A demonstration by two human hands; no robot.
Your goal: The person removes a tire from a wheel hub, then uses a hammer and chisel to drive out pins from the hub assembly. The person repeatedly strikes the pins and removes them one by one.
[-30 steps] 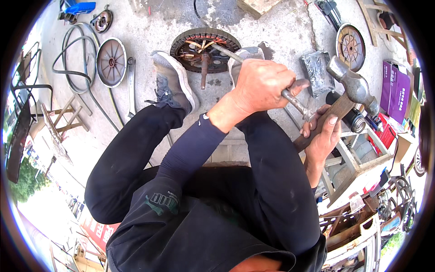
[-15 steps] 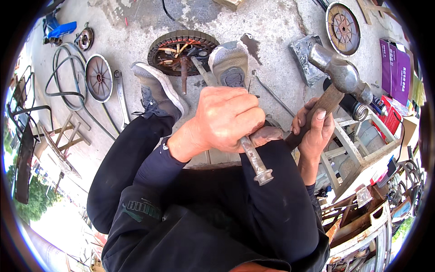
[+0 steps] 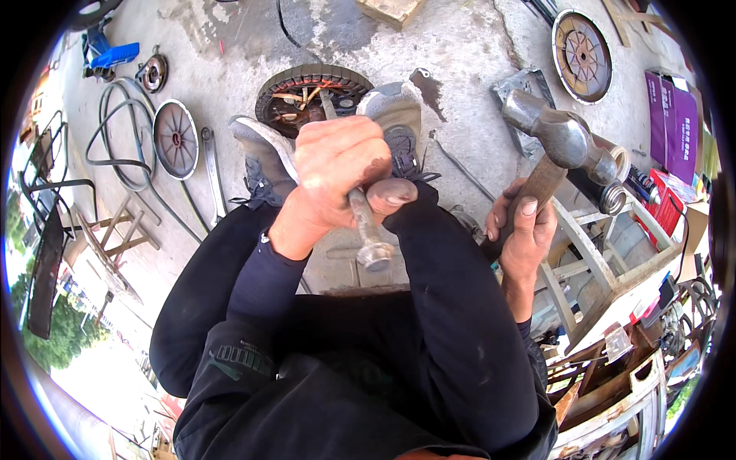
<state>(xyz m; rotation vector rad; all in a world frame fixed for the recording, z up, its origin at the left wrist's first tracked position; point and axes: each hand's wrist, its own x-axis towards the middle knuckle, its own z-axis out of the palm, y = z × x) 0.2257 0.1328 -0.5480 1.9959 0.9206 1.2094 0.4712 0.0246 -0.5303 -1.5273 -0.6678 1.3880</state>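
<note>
My left hand (image 3: 341, 172) is closed round a worn metal rod (image 3: 366, 230) with a flared, battered head. That head points back toward me, over the gap between my thighs; part of the rod's far end shows above the fist, against a small tyred wheel (image 3: 268, 100). On the right, my right hand (image 3: 529, 226) grips the wooden handle of a ball-peen hammer (image 3: 563, 138). The hammer's steel head is raised, apart from the rod. The wheel lies on the concrete by my shoes, its hub partly hidden by my left fist.
A hose (image 3: 115, 161), a round plate (image 3: 175, 139) and a wrench (image 3: 215, 176) lie at left. Another round plate (image 3: 582, 56), a grey metal tray (image 3: 529, 80) and a purple box (image 3: 673, 123) are at right. A wooden frame (image 3: 583, 238) stands beside my right hand.
My left hand has moved left and slightly up with the rod, now covering the wheel's hub. The hammer's head has shifted a little. Both grips stay closed.
</note>
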